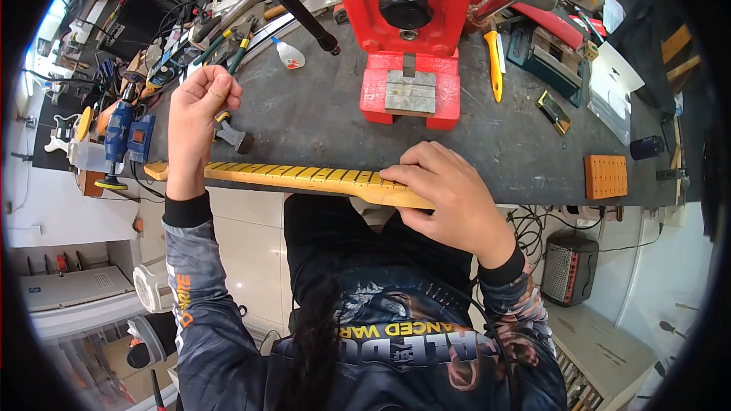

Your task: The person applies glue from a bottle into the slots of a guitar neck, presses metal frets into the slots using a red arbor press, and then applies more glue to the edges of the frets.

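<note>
A guitar neck (297, 176) with a pale yellow fretboard and dark frets lies along the front edge of the dark bench. My right hand (451, 196) grips its right end, fingers over the top and thumb below. Raised above the left part of the neck, my left hand (199, 106) is closed, thumb pressed to the fingers. Whatever it may hold is too small or hidden to make out. Just right of that wrist lies a hammer (233, 138), its handle partly covered by my arm.
A red press (410, 7) with a metal block stands at the bench's back middle. Tools and a blue power drill (119, 129) crowd the left. A small white bottle (289, 55), a yellow knife (495, 68) and a drilled wooden block (606, 176) lie about the bench (327, 118).
</note>
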A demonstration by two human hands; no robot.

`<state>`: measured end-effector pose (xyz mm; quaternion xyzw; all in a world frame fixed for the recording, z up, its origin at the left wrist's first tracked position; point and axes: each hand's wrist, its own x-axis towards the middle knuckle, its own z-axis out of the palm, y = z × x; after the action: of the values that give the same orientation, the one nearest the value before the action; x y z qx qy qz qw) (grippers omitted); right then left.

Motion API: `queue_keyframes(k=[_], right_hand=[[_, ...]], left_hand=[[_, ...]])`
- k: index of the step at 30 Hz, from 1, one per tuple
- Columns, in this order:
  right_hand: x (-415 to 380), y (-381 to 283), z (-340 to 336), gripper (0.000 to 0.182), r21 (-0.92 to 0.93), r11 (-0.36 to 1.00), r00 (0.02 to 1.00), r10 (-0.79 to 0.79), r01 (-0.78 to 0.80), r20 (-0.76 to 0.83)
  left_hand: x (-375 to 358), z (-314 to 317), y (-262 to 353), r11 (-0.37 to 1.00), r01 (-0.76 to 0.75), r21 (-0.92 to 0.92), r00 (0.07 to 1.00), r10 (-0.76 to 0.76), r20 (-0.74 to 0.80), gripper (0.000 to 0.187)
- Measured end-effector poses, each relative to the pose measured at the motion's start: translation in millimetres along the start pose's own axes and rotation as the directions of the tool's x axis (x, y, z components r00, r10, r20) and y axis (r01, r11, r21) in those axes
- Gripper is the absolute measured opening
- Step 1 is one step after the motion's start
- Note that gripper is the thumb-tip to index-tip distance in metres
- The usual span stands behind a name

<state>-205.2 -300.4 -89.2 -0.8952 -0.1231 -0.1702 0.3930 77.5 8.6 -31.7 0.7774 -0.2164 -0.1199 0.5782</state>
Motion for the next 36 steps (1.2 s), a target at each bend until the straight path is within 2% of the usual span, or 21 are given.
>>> queue_keyframes(k=[2,3,5,6,9,10,11,13,15,17,21,23,24,25,27,28,29,31,32,35,36], right_hand=[[-1,0,0,0.047,-0.005,1.0,1.0,-0.001,0.001,0.018],[-1,0,0,0.047,-0.005,1.0,1.0,-0.002,0.002,0.017],[-2,0,0,0.047,-0.001,1.0,1.0,-0.005,0.005,0.016],[-1,0,0,0.047,-0.001,1.0,1.0,-0.009,0.009,0.015],[-1,0,0,0.047,-0.003,1.0,1.0,-0.003,0.003,0.012],[-1,0,0,0.049,0.003,1.0,1.0,-0.005,0.005,0.004],[-1,0,0,0.051,0.009,1.0,1.0,-0.008,0.008,-0.004],[0,0,-1,0.05,0.009,1.0,1.0,-0.005,0.005,0.0],[0,-1,-1,0.05,0.009,1.0,1.0,0.003,-0.003,0.005],[1,0,-1,0.041,0.024,0.999,1.0,0.024,-0.024,0.02],[5,3,-2,0.04,0.036,0.999,1.0,0.006,-0.007,0.021],[6,4,-3,0.038,0.065,0.996,0.997,0.058,-0.061,0.048],[7,5,-4,0.038,0.064,0.996,0.997,0.059,-0.062,0.052],[8,5,-5,0.038,0.07,0.995,0.996,0.07,-0.074,0.062],[9,5,-6,0.037,0.074,0.993,0.994,0.085,-0.091,0.075],[9,5,-6,0.038,0.094,0.991,0.994,0.087,-0.093,0.065],[9,5,-6,0.039,0.114,0.989,0.994,0.091,-0.096,0.054],[6,2,-8,0.039,0.173,0.974,0.989,0.14,-0.145,0.044],[4,1,-9,0.04,0.229,0.956,0.983,0.183,-0.186,0.032],[-9,8,-7,0.042,0.227,0.956,0.979,0.2,-0.187,-0.035],[-13,10,-7,0.042,0.225,0.954,0.978,0.207,-0.196,-0.03]], left_hand=[[8,1,-2,0.996,0.064,0.064,0.998,-0.065,0.007,0.032],[8,10,4,0.996,0.063,0.065,0.998,-0.064,0.006,0.032],[8,35,18,0.986,0.028,0.167,0.999,-0.023,-0.028,0.055],[15,31,15,0.983,0.052,0.176,0.997,-0.062,0.051,0.077],[29,34,8,0.962,0.039,0.272,0.992,-0.07,0.105,0.08],[34,34,5,0.958,0.05,0.282,0.988,-0.088,0.126,0.086],[38,35,4,0.958,0.048,0.283,0.989,-0.086,0.123,0.086],[41,42,6,0.914,0.015,0.405,0.973,-0.107,0.204,0.088],[46,46,1,0.917,0.017,0.399,0.972,-0.109,0.207,0.087],[53,50,-7,0.892,-0.002,0.451,0.977,-0.095,0.193,0.073],[68,59,-9,0.843,0.03,0.537,0.977,-0.138,0.163,0.068],[76,60,-13,0.798,0.05,0.601,0.976,-0.168,0.142,0.062],[77,62,-15,0.781,0.013,0.624,0.985,-0.117,0.125,0.054],[80,60,-16,0.784,0.015,0.621,0.985,-0.119,0.126,0.054],[83,58,-13,0.791,-0.02,0.612,0.984,-0.093,0.152,0.048],[79,56,-10,0.865,-0.044,0.5,0.986,-0.043,0.161,0.039],[72,55,-6,0.866,-0.042,0.498,0.985,-0.046,0.164,0.039],[48,55,10,0.974,-0.121,0.193,0.991,0.107,0.085,0.034],[31,55,24,0.988,-0.1,0.122,0.993,0.091,0.076,0.031],[-25,58,31,0.988,-0.154,-0.009,0.988,0.155,0.019,0.033],[-40,62,24,0.974,-0.196,-0.111,0.98,0.197,0.002,0.035]])
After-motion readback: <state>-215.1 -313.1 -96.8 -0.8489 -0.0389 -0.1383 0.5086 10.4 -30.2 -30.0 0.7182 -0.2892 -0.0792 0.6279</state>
